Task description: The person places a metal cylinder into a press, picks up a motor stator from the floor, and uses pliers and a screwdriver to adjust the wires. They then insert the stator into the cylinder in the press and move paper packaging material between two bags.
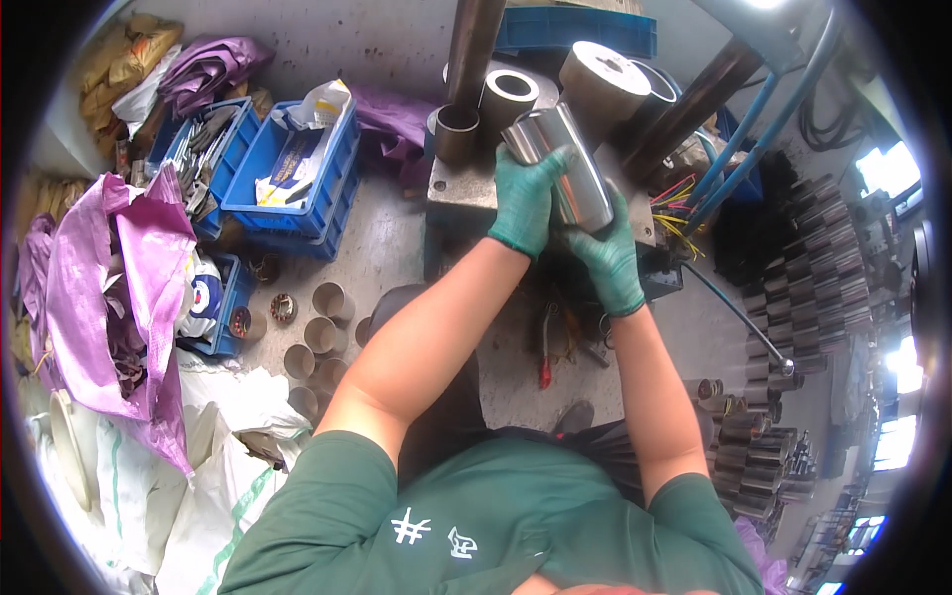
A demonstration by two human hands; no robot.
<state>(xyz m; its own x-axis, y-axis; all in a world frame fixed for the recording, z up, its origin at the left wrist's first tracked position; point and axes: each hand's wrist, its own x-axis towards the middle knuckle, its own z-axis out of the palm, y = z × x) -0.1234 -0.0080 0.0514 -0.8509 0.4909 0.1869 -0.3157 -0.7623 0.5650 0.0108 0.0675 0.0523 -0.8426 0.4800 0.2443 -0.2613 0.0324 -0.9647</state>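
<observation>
Both my hands wear green gloves and grip a shiny metal cylinder (582, 178), held tilted above the front of a metal press bed (464, 188). My left hand (526, 198) is closed round its left side, with the thumb lying across the polished surface. Lower down, my right hand (608, 260) holds the cylinder's near right end, its fingers partly hidden behind the metal. Just beyond stand a thick-walled ring (512, 89) and a large round metal block (607, 79). A short brown tube (456, 134) stands to the left of the ring.
Blue crates (288, 213) and a purple sack (109, 297) lie at left, beside several open tubes (319, 335) on the floor. Red-handled pliers (544, 362) hang or lie below my hands. Stacked metal cylinders (813, 268) line the right. Blue hoses (764, 129) and loose wires (676, 203) flank the press.
</observation>
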